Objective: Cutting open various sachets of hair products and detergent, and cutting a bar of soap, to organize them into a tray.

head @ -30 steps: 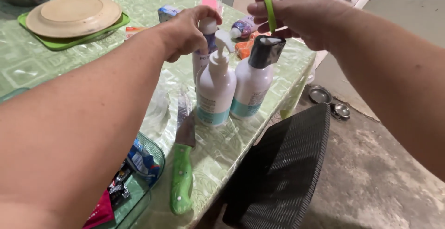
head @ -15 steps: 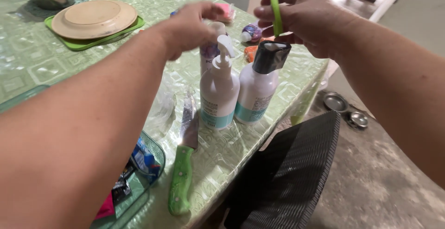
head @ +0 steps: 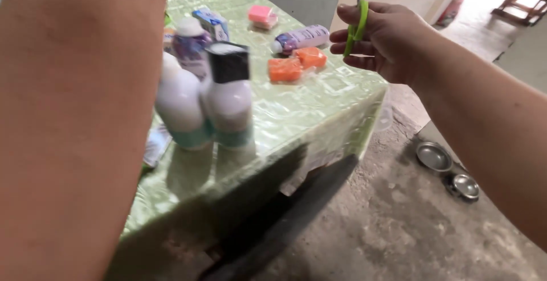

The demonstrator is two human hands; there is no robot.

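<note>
My right hand [head: 387, 39] is raised past the far corner of the table, shut on green-handled scissors [head: 356, 23] whose blades point up out of frame. My left forearm [head: 85, 116] fills the left of the view; its hand is cut off at the top edge. Beside that forearm stand two white bottles with teal bands, one with a black flip cap [head: 228, 96] and one partly hidden [head: 178, 107]. A purple bottle [head: 191, 42] stands behind them.
On the green patterned tablecloth [head: 319, 107] lie two orange packets [head: 296, 64], a purple tube [head: 299, 37], a pink block [head: 262, 14] and a small blue box [head: 211, 22]. A blurred black chair [head: 273, 224] sits at the table edge. Two metal bowls [head: 434, 157] rest on the concrete floor.
The view has swung right and blurred. My left hand has left the bottle tops and gone up out of frame. My right hand still holds the scissors, now clear of the black-capped bottle.
</note>
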